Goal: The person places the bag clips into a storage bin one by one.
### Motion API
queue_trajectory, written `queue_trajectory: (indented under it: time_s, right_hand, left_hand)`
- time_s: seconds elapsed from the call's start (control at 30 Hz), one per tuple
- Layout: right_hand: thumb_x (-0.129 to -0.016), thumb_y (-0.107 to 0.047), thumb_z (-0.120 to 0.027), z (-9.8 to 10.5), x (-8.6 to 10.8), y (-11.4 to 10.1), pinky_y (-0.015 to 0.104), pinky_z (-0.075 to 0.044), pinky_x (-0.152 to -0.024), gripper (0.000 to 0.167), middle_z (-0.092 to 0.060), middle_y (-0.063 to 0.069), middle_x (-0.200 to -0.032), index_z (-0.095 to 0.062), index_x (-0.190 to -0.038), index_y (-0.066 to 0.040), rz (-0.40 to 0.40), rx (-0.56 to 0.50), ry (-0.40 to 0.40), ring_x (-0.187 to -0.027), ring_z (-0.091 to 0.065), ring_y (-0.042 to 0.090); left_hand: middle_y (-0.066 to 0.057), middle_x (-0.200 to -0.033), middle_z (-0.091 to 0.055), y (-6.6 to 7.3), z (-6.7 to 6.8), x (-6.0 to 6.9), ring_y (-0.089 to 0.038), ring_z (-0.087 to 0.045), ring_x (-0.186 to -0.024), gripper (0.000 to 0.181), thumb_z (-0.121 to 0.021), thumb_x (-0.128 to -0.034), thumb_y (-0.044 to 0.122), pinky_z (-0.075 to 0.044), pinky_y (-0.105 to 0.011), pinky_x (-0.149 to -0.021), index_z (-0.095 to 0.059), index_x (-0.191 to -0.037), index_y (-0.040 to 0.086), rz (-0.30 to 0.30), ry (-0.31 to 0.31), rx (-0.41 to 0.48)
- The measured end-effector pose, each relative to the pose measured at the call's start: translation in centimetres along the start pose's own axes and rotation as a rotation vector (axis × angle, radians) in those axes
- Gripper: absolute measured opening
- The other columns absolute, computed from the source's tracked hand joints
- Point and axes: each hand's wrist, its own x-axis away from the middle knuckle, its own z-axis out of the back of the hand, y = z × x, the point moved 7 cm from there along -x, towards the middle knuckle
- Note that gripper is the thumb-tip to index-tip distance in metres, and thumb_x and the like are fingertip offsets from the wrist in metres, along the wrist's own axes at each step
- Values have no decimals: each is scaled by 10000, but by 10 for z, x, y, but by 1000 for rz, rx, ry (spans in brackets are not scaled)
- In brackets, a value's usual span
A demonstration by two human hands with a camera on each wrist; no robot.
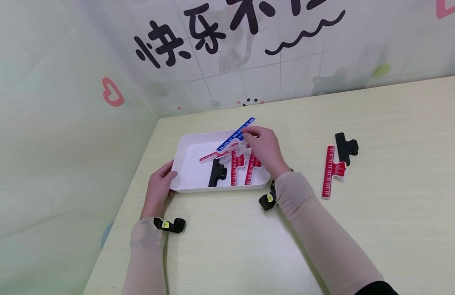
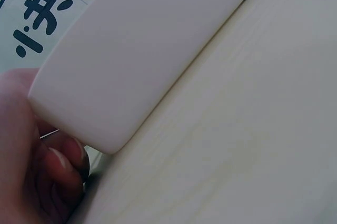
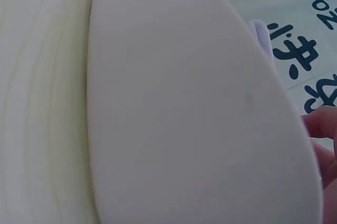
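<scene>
A white tray point(image 1: 192, 164) holds several red-and-white clips, one of them point(image 1: 233, 168) upright near its middle, and a black clip point(image 1: 217, 173). Over the tray's back right part, the right hand point(image 1: 265, 149) pinches a blue clip point(image 1: 236, 134) between thumb and fingers, its long ruler-like edge slanting. The left hand point(image 1: 159, 189) grips the tray's left end, thumb at the rim. In the left wrist view, the fingers of the left hand point(image 2: 45, 155) curl beside the tray's outer wall point(image 2: 131, 50). The tray wall point(image 3: 195, 103) hides most of the right hand point(image 3: 324, 140) in the right wrist view.
To the right on the wooden table point(image 1: 397, 205) lie another red clip point(image 1: 328, 172) and a black clip point(image 1: 345, 148), close together. A printed cloth point(image 1: 231, 61) with black characters hangs behind the table, and a pale cloth point(image 1: 65, 143) hangs along the left side.
</scene>
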Motion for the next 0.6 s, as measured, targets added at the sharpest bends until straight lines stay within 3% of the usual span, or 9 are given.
queue_trajectory:
  time_s: [0.3,0.6]
  right_hand:
    - [-874,-357,-539,-17,4,-3,263,-477,-664,277,-551,-88,-990,-617,-1129,-280,66,80,-47,-850,-577,160]
    - [-866,-376,-544,-33,7,-4,227,-452,-766,289,-554,-117,-1104,-608,-1139,-306,96,114,-111,-937,-514,63]
  left_hand:
    - [29,-1216,-506,-2,-2,-3,-162,-468,-581,420,-516,-875,254,-372,-239,-435,-477,-1288,322,13,0,-8]
    - [11,-1222,-501,0,-1,-1,-163,-459,-582,427,-510,-878,241,-365,-232,-432,-472,-1299,298,3,-3,1]
